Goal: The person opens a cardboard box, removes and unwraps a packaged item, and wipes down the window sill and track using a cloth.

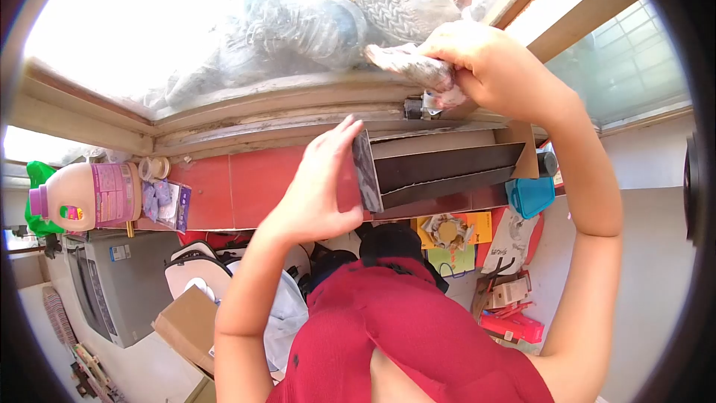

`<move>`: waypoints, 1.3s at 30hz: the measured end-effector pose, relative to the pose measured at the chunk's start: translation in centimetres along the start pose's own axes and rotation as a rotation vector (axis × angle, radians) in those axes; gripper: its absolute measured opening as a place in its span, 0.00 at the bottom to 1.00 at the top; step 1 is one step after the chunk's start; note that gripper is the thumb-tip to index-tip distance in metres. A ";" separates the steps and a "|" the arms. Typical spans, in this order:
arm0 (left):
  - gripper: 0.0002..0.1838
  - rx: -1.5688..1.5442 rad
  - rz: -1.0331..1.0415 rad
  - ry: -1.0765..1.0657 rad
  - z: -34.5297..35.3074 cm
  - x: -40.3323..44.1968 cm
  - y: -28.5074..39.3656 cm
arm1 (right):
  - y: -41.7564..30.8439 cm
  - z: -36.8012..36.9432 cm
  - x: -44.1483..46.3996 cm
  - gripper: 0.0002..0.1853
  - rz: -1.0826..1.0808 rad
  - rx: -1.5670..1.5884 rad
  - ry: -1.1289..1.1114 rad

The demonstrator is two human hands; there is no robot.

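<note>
My right hand (pixel 488 67) is closed around a crumpled, stained whitish cloth (pixel 414 67), held up by the window frame above the ledge. Against the grey-patterned end panel of a long dark open box (pixel 447 168) lies my left hand (pixel 324 183), fingers stretched out and thumb apart. The box rests on the red tiled ledge (pixel 195 194), its long side towards me and a bare cardboard-coloured flap showing at its right end. A small metal latch (pixel 426 104) on the window frame sits just below the cloth.
A large detergent jug (pixel 112 194), tape rolls (pixel 154 169) and a blue packet (pixel 165 203) stand left on the ledge. At its right is a blue plastic container (pixel 531 198). Below are a grey appliance (pixel 123 283), a cardboard box (pixel 190 325) and bags. Plastic-wrapped items (pixel 306 33) lie beyond the window.
</note>
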State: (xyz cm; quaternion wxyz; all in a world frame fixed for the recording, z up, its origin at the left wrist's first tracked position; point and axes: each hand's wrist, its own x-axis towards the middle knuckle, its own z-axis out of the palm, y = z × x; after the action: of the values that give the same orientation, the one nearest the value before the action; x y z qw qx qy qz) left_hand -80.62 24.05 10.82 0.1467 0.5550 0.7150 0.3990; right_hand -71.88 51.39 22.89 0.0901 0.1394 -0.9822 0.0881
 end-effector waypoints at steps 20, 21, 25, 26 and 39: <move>0.52 -0.246 0.005 0.273 9.6 -3.6 2.9 | 0.1 0.4 -0.8 0.19 -0.048 -0.033 0.089; 0.52 -0.316 -0.030 0.211 9.2 -3.5 2.3 | 0.1 0.0 -1.2 0.20 -0.038 0.031 0.055; 0.60 -0.328 -0.106 -0.028 4.8 -2.2 2.5 | -0.9 -0.2 -2.8 0.18 -0.050 0.231 0.133; 0.61 -0.363 -0.066 -0.134 3.6 -2.0 2.3 | -1.2 -0.2 -3.3 0.18 -0.060 0.234 0.137; 0.19 0.287 0.303 0.125 7.8 12.2 -1.8 | 2.8 -4.5 -14.8 0.18 0.777 0.211 -0.001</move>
State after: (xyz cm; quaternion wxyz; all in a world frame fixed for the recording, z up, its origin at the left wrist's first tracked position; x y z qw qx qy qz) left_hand -80.85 38.20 7.36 -0.0402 0.6455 0.6805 0.3445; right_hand -58.00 58.74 23.84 0.0350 -0.2338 -0.9474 0.2160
